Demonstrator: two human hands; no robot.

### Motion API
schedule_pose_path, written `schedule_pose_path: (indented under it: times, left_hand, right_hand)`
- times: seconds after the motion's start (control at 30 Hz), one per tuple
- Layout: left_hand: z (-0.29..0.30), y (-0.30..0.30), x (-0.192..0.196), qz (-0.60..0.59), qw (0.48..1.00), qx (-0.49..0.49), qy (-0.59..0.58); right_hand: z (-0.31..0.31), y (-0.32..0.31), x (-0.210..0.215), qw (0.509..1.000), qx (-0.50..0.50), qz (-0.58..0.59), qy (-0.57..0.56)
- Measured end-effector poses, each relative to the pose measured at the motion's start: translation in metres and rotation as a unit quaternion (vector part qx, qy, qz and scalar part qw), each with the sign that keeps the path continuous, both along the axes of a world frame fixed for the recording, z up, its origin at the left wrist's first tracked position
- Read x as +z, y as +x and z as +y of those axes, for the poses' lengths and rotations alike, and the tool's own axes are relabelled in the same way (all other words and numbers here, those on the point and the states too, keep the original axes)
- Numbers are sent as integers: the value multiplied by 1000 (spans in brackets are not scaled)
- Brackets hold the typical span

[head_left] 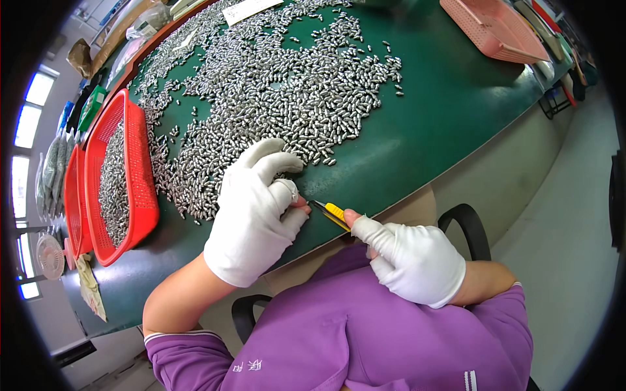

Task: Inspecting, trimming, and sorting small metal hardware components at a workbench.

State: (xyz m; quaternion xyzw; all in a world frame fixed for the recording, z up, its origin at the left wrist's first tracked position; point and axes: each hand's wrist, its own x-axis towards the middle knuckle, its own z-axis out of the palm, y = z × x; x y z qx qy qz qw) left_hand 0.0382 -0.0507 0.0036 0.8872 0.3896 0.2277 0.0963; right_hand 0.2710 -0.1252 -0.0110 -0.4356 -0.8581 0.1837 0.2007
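Observation:
My left hand [254,208], in a white glove with bare tips at the thumb and index finger, is held over the near edge of the metal pile. Its thumb and index finger are pinched together; whatever sits between them is too small to make out. The other fingers curl loosely above. My right hand [417,264], gloved in white with a bare thumb tip, grips a yellow-and-black utility knife [334,214]. The knife's dark tip points at the left fingertips. Beyond the hands, a wide heap of small silver metal parts [280,98] covers much of the green tabletop [430,124].
A red plastic basket [145,195] of the same silver parts stands at the left, with another red basket [76,215] behind it. At the far right sits a pink basket [495,32]. White paper [248,9] lies on the heap. A small fan [50,256] stands far left.

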Motion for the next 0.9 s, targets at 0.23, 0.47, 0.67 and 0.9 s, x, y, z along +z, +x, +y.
schedule_pose_path:
  times: [0.23, 0.47, 0.67, 0.9]
  left_hand:
    - [1, 0, 0, -14, 999, 0, -33]
    - [-2, 1, 1, 8, 1000, 13, -26]
    - [-1, 2, 3, -1, 1000, -2, -7]
    - [15, -7, 6, -126, 990, -5, 67]
  right_hand:
    - [6, -2, 8, 1000, 2, -22, -14]
    - [17, 0, 29, 997, 35, -65, -34]
    - [14, 2, 22, 997, 16, -68, -46]
    - [71, 36, 18, 946, -255, -91, 180]
